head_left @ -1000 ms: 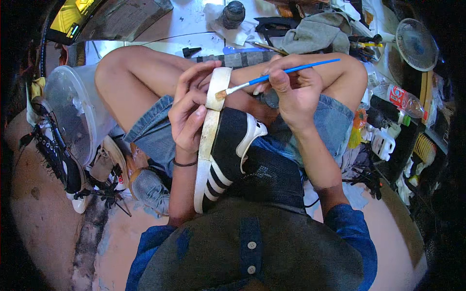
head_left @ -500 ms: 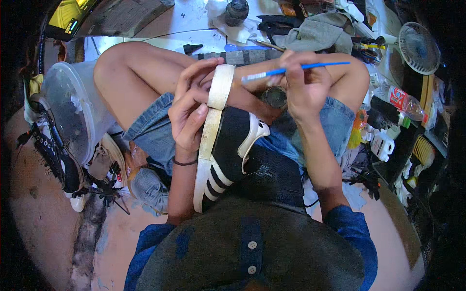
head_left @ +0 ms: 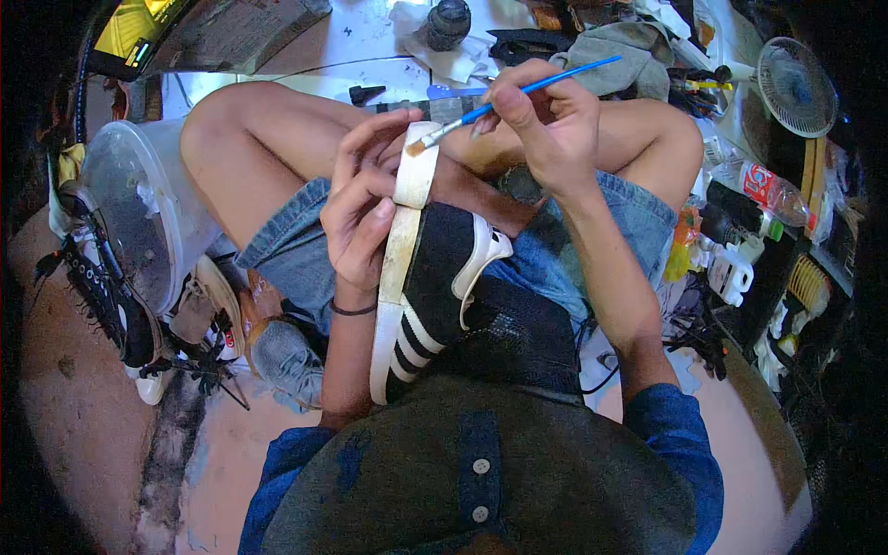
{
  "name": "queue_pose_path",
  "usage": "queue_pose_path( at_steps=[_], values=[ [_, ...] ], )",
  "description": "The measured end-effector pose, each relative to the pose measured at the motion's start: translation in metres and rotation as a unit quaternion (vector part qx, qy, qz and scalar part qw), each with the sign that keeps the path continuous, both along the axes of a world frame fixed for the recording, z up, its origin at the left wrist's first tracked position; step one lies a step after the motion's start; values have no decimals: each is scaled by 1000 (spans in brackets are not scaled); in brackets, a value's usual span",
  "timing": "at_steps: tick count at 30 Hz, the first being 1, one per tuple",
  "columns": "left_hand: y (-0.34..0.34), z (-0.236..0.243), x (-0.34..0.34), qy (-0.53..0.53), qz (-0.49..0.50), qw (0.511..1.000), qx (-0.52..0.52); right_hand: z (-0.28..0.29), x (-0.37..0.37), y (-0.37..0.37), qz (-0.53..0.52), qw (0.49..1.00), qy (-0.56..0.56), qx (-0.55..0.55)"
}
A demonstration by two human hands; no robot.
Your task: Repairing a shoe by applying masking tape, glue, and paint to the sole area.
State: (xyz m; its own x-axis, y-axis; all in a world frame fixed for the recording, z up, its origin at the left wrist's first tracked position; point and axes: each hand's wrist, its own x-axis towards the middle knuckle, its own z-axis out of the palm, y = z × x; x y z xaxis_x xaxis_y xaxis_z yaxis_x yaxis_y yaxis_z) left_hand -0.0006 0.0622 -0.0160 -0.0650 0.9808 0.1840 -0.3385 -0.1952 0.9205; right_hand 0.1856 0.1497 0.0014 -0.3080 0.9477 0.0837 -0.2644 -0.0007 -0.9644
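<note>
Head view, left hand (head_left: 359,222) pinching white strip (head_left: 419,176) edging black shoe (head_left: 435,254), right hand (head_left: 560,134) pinching blue-handled paintbrush (head_left: 474,116), translucent plastic tub (head_left: 188,190), contents unclear

Our left hand (head_left: 359,220) holds a black, white-striped shoe (head_left: 439,259) at its curved white band (head_left: 415,180). Our right hand (head_left: 553,134) touches a slim blue-handled brush (head_left: 481,113) to the band.

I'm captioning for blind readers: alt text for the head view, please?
A person's right hand holds a blue brush to a white strip on a striped black shoe, which the left hand grips. Other shoes and a tub are to the left, a bottle and a fan to the right.
</note>
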Motion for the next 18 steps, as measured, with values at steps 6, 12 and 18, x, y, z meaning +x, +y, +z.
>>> queue_pose_path(
  at_steps=[6,12,18],
  values=[
    [-1,-1,0,11,7,1000,-2,-1,7,4,-46,998,-49,-12],
    [-1,0,0,12,5,1000,2,19,3,-9,61,981,-94,160],
    [0,-1,1,-4,7,1000,11,-10,11,3,24,999,24,33]
  ],
)
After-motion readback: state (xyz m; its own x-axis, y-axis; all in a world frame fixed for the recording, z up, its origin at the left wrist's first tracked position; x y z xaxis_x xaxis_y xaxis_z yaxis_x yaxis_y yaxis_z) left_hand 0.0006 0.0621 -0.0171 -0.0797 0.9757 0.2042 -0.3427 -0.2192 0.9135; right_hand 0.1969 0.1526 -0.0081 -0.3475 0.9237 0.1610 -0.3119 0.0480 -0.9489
